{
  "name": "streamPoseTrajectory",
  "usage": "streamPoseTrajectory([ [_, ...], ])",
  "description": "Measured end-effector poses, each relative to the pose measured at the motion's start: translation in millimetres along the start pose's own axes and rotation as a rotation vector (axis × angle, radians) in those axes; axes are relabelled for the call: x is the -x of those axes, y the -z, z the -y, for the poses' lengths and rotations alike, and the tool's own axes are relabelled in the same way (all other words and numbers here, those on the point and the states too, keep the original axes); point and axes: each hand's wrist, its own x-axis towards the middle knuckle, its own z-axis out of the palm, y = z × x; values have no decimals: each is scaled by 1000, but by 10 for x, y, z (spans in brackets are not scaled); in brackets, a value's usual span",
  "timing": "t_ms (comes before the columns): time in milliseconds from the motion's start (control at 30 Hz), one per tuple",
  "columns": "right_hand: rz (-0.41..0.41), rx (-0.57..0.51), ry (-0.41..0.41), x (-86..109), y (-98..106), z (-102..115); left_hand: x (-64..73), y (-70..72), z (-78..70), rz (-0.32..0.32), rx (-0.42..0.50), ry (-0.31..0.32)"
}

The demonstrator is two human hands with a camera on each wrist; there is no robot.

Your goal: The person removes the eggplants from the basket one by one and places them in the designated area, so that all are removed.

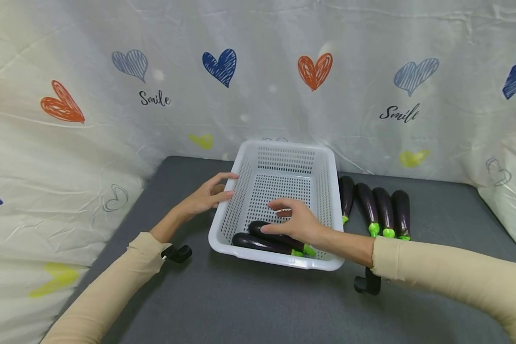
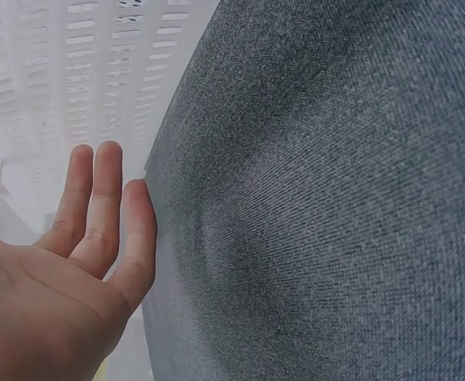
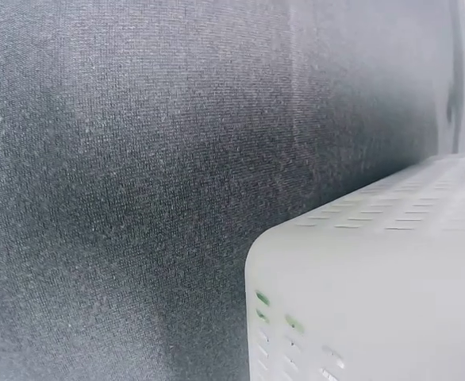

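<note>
A white perforated plastic basket (image 1: 279, 264) stands on the dark grey table. Two dark purple eggplants with green stem ends lie inside at its near side: a front eggplant (image 1: 258, 242) and, just behind it, a second eggplant (image 1: 256, 227). Over them hovers my right hand (image 1: 298, 222), fingers loosely bent and apart from the thumb, nothing held between them. The thumb tip overlaps the second eggplant; whether it touches cannot be told. My left hand (image 1: 204, 196) is at the basket's left rim, fingertips against or close to it. In the left wrist view, the left hand's fingers (image 2: 105, 206) are extended beside the perforated wall.
Right of the basket, several more eggplants (image 1: 384, 210) lie side by side, stem ends toward me; one eggplant (image 1: 346, 193) is close against the basket wall. A white curtain (image 1: 262, 110) printed with hearts hangs behind the grey table (image 1: 258, 306) and along its sides.
</note>
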Motion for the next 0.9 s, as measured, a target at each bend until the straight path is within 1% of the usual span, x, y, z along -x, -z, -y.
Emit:
streamPoseTrajectory([
  [233,7,33,-34,-64,-42,-36,-4,-7,3,-9,0,2],
  [367,28,39,-49,-105,-63,-59,-9,-1,7,-11,-7,6],
  [500,44,40,-37,-144,-96,-89,-12,1,13,-13,-12,9],
  [733,76,65,-62,-174,-154,-110,-9,-6,3,-16,-28,10],
  [900,102,70,-36,-199,-170,-112,-8,-3,8,-15,-29,13],
])
